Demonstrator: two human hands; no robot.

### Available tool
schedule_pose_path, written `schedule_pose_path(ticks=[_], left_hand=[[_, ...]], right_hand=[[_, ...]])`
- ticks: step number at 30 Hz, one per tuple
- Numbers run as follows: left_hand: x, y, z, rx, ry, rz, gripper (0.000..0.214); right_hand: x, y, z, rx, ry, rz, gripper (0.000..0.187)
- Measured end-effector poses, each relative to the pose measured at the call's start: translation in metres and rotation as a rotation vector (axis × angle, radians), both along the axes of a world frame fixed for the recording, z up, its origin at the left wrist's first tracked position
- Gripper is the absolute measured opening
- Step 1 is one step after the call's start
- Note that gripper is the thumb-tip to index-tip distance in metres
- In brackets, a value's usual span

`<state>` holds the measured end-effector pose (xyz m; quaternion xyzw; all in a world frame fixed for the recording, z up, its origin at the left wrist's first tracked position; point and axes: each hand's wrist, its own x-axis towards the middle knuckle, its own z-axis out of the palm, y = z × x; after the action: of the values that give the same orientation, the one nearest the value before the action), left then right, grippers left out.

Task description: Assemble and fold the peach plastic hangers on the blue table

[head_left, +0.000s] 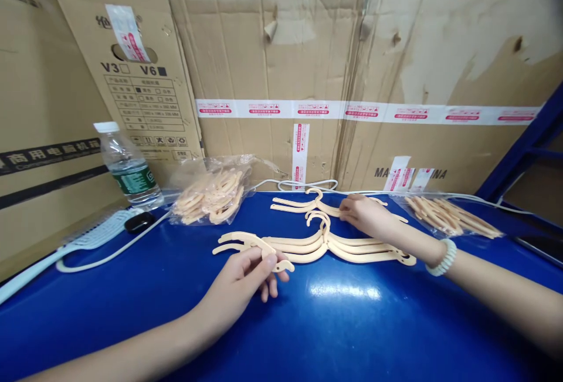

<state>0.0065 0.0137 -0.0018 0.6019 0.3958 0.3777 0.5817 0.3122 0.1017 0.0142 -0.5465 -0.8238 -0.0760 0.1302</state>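
Note:
A small stack of cream plastic hangers (343, 246) lies on the blue table (334, 323). My left hand (246, 282) pinches a loose cream hanger arm piece (257, 245) at the stack's left end. My right hand (365, 215), with a white bead bracelet on its wrist, rests fingers curled on another cream hanger (294, 205) lying farther back; I cannot make out whether it grips it.
A clear bag of cream hanger parts (211, 193) sits at back left, another bag of arm pieces (448, 213) at back right. A water bottle (129, 168), a white comb (88, 236), a black small object (139, 222) and a white cable stand left. Cardboard boxes wall the back.

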Motion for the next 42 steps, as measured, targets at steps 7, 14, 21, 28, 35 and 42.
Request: schedule_pose_path(ticks=[7,14,21,28,35,42], left_hand=[[-0.004,0.001,0.007,-0.028,-0.046,0.141,0.047],[-0.009,0.005,0.012,0.043,-0.071,0.224,0.04],[-0.008,0.0,0.02,-0.008,-0.179,0.228,0.04],[-0.008,0.0,0.024,0.049,-0.239,0.207,0.029],[-0.006,-0.002,0.02,-0.032,-0.264,0.098,0.029],[-0.006,-0.004,0.017,-0.125,-0.34,-0.016,0.022]], right_hand=[[0.0,0.003,-0.003,-0.002,0.035,0.018,0.014],[0.009,-0.019,0.026,0.023,0.22,0.057,0.002],[0.016,-0.083,0.031,0.095,0.38,0.2,0.018],[0.025,-0.108,0.004,0.12,0.41,0.22,0.015],[0.025,-0.109,0.0,0.163,0.414,0.243,0.017],[0.022,-0.112,0.003,0.228,0.374,0.25,0.019]])
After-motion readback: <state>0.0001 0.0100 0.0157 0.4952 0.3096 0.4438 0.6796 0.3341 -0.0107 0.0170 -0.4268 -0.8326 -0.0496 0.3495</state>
